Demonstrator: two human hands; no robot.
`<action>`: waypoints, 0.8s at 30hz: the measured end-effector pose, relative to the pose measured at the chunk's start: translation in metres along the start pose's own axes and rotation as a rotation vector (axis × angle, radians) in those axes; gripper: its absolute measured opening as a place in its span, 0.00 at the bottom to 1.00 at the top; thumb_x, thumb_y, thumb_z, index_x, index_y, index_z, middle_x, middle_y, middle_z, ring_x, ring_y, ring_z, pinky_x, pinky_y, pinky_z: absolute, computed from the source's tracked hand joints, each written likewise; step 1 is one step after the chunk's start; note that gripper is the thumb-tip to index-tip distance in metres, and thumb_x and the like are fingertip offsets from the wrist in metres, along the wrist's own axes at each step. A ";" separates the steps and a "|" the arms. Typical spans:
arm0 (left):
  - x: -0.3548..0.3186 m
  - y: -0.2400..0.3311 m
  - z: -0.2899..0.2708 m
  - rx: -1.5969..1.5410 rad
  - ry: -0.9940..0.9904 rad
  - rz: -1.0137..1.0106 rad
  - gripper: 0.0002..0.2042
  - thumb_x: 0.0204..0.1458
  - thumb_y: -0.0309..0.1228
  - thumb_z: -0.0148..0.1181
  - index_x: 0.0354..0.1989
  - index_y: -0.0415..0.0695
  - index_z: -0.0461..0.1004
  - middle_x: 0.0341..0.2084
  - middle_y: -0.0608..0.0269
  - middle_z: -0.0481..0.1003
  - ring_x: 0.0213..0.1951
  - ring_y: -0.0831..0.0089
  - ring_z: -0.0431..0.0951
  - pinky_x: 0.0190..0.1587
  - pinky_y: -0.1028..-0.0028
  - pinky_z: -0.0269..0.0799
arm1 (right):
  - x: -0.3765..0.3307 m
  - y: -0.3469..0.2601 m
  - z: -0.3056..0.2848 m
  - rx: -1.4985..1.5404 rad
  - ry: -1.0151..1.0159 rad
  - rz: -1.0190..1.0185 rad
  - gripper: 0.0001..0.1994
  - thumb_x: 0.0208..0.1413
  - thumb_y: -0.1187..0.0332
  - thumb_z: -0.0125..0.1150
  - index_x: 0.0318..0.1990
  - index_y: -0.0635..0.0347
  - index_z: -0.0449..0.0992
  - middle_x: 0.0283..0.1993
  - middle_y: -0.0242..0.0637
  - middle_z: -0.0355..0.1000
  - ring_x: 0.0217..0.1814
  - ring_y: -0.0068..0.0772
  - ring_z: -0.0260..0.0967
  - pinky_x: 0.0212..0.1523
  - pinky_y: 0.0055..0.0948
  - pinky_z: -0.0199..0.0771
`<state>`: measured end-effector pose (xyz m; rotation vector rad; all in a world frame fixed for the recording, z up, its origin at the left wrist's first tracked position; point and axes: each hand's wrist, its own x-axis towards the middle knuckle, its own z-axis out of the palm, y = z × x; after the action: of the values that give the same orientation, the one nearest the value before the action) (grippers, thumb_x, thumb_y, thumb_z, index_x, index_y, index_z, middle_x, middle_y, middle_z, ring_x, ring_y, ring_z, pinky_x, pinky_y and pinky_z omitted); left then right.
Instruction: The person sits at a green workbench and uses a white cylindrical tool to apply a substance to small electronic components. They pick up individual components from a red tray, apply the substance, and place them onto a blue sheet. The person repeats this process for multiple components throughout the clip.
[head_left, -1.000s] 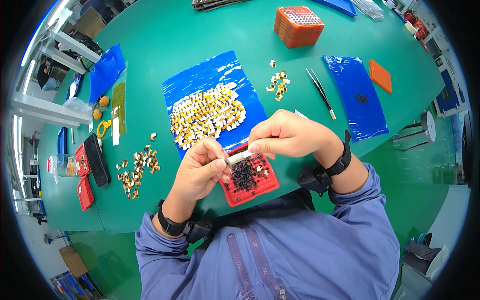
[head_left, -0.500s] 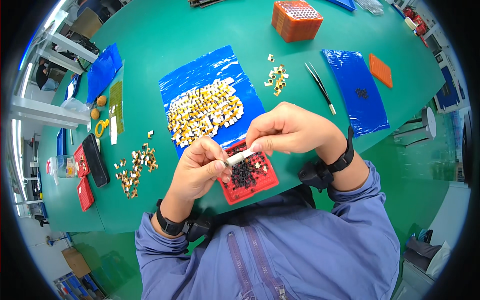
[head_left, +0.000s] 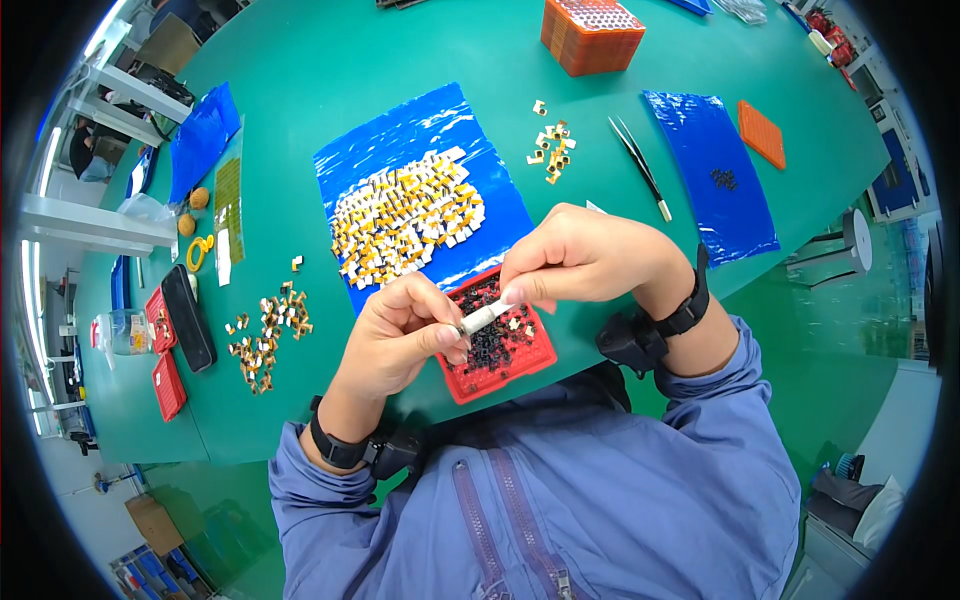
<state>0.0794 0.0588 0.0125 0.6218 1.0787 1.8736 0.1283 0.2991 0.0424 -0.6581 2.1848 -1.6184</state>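
Between my two hands is a short, whitish cylindrical piece (head_left: 480, 320), tilted up toward the right, with a darker end on the left. My left hand (head_left: 400, 335) pinches that left end between thumb and fingertips. My right hand (head_left: 595, 260) pinches the other end, where a thin white strip shows; whether the strip is separate from the cylinder I cannot tell. Directly beneath lies a red tray (head_left: 480, 390) with many small black parts (head_left: 490, 352) and a few pale bits in it.
Beyond my hands, a blue sheet (head_left: 400, 125) bears a heap of white-and-gold pieces (head_left: 405, 215). More gold pieces (head_left: 268, 330) lie at left, near a black phone-like case (head_left: 187, 318). At right are tweezers (head_left: 640, 165), another blue sheet (head_left: 715, 150) and an orange tray stack (head_left: 590, 40).
My hands and the cylindrical piece have shifted slightly right. Both hands keep their pinch. A small white corner now shows beyond my right hand. The whole view has shifted a little.
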 end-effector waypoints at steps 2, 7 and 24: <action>-0.001 0.002 0.002 0.054 0.005 -0.021 0.07 0.51 0.23 0.58 0.29 0.41 0.64 0.22 0.57 0.72 0.25 0.72 0.73 0.28 0.77 0.72 | -0.002 -0.001 -0.002 0.007 0.011 -0.020 0.07 0.48 0.70 0.65 0.30 0.63 0.75 0.20 0.30 0.71 0.20 0.17 0.64 0.20 0.19 0.60; -0.003 0.010 0.003 0.072 -0.050 -0.032 0.07 0.46 0.16 0.60 0.30 0.38 0.68 0.29 0.56 0.75 0.33 0.73 0.76 0.36 0.75 0.73 | -0.007 -0.003 -0.011 0.012 0.079 -0.028 0.08 0.46 0.71 0.68 0.30 0.63 0.75 0.19 0.27 0.68 0.20 0.13 0.61 0.20 0.17 0.57; -0.008 0.017 0.010 0.255 -0.071 -0.017 0.07 0.43 0.14 0.60 0.29 0.38 0.70 0.32 0.55 0.76 0.36 0.73 0.76 0.39 0.75 0.72 | -0.004 0.003 -0.013 -0.108 0.169 -0.025 0.10 0.46 0.67 0.67 0.30 0.63 0.74 0.18 0.29 0.68 0.19 0.17 0.63 0.21 0.19 0.58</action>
<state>0.0835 0.0521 0.0318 0.8150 1.2824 1.7003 0.1243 0.3125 0.0434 -0.6006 2.4081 -1.6316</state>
